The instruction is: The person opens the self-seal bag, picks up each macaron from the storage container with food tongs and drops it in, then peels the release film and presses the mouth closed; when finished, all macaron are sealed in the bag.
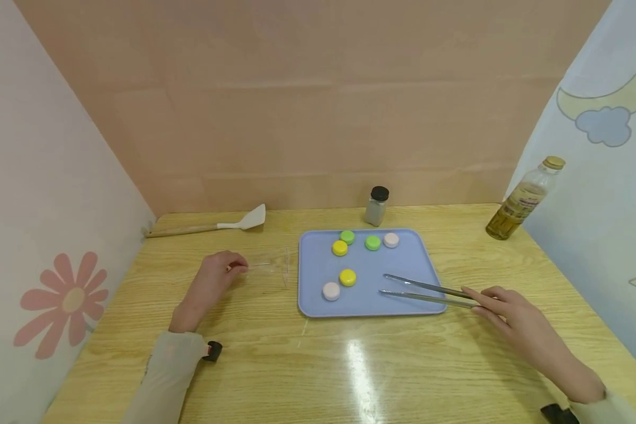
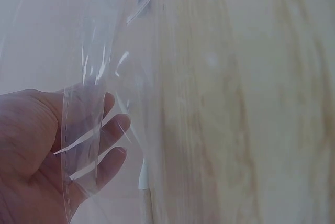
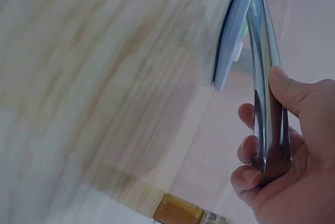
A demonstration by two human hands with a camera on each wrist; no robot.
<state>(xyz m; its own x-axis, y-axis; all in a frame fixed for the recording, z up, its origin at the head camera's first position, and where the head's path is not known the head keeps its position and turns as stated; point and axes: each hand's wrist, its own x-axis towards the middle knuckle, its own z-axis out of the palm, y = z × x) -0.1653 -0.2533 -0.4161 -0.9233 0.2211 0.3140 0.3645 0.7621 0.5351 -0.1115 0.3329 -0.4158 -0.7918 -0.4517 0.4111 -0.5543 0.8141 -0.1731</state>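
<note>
My left hand [image 1: 219, 275] pinches the near edge of a clear plastic bag [image 1: 270, 266], which lies left of the tray. In the left wrist view the fingers [image 2: 112, 130] show through the clear film. My right hand [image 1: 514, 318] grips long metal tongs [image 1: 429, 291], thumb on one side and fingers curled round the other. The tongs' arms are spread, with their tips over the right part of the blue tray [image 1: 365, 306]. On the tray lie several macarons: a green one [image 1: 373, 242], a yellow one [image 1: 347, 277], a pale pink one [image 1: 331, 291] and others.
Behind the tray stands a small jar [image 1: 376, 207] with a black lid. A bottle of amber liquid [image 1: 522, 203] stands at the back right. A white spatula [image 1: 249, 218] with a wooden handle lies at the back left. Walls enclose the table [image 1: 275, 371] on three sides.
</note>
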